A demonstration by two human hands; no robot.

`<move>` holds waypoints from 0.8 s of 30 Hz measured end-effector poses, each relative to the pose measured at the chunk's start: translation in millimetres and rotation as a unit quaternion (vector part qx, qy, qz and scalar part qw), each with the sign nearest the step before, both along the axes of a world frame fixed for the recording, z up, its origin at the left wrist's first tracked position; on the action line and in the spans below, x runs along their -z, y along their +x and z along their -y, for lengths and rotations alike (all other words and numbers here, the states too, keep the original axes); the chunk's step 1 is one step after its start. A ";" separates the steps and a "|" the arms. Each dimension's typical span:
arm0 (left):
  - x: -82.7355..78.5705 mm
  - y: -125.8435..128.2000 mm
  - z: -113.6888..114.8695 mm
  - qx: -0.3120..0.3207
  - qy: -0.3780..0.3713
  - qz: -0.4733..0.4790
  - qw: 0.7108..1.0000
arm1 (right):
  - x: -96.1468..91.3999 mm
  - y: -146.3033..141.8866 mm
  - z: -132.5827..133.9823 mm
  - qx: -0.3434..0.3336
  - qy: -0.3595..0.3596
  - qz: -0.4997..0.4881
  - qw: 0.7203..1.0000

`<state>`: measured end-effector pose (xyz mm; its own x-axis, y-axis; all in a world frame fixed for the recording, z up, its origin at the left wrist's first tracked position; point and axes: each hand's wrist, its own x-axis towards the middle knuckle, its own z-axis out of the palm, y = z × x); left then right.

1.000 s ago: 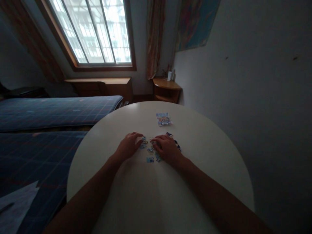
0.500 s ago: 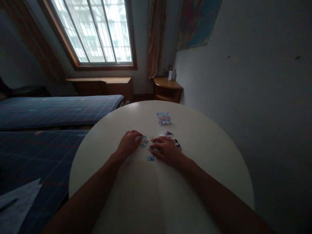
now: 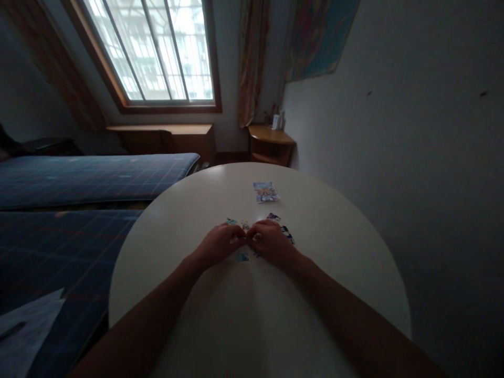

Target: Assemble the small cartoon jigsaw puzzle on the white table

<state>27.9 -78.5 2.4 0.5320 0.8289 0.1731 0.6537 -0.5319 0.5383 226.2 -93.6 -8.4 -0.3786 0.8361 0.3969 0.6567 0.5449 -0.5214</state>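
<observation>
My left hand (image 3: 219, 244) and my right hand (image 3: 272, 242) meet over the middle of the round white table (image 3: 244, 320). Both are closed in a pinch, fingertips touching or nearly so. Between them is what looks like a small jigsaw puzzle piece, mostly hidden by the fingers. A few joined light-blue pieces (image 3: 231, 221) show just beyond my left hand. Loose small pieces (image 3: 244, 224) lie past the fingertips, and a blue bit of puzzle (image 3: 243, 257) lies nearer me. Dark puzzle pieces (image 3: 287, 234) show along the right hand's far side, with another dark piece (image 3: 273, 216) behind.
A colourful picture packet (image 3: 265, 192) lies farther back on the table. Left of the table are beds with blue plaid mattresses (image 3: 90, 178), with papers (image 3: 31, 331) and a pen on the nearer one. A wooden corner stand (image 3: 271, 134) is behind; a wall (image 3: 413, 157) is on the right.
My left hand has moved right and slightly nearer me, over light-blue pieces, to meet the right hand. The right hand's spread fingers have closed into a pinch.
</observation>
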 end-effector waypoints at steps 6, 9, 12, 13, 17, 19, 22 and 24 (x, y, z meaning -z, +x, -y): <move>-0.8 -4.4 -5.6 -0.039 -0.047 0.030 0.998 | 0.9 3.1 -3.0 0.002 0.002 -0.010 1.000; -4.9 -12.1 -9.9 -0.059 -0.039 0.019 0.997 | 1.3 4.9 -4.3 -0.006 0.017 0.009 1.000; -8.2 -17.6 -12.5 -0.079 -0.037 -0.013 0.996 | 1.7 4.2 -3.0 -0.031 0.038 0.040 0.998; -8.7 -18.5 -12.7 -0.085 -0.035 -0.024 0.995 | 1.6 3.6 -2.0 -0.044 0.037 0.047 0.997; -7.4 -19.1 -12.2 -0.093 -0.029 -0.049 0.994 | -2.6 0.6 -0.5 -0.031 0.011 0.044 0.998; -5.3 -20.0 -13.0 -0.096 -0.027 -0.048 0.994 | -7.8 -0.9 -3.7 0.020 -0.006 0.043 0.999; -3.6 -23.5 -15.6 -0.108 -0.023 -0.045 0.993 | -17.2 -4.9 -13.8 0.083 -0.039 0.087 0.992; -5.0 -25.3 -15.6 -0.103 -0.021 -0.043 0.993 | -22.0 -8.6 -22.8 0.108 -0.057 0.128 0.984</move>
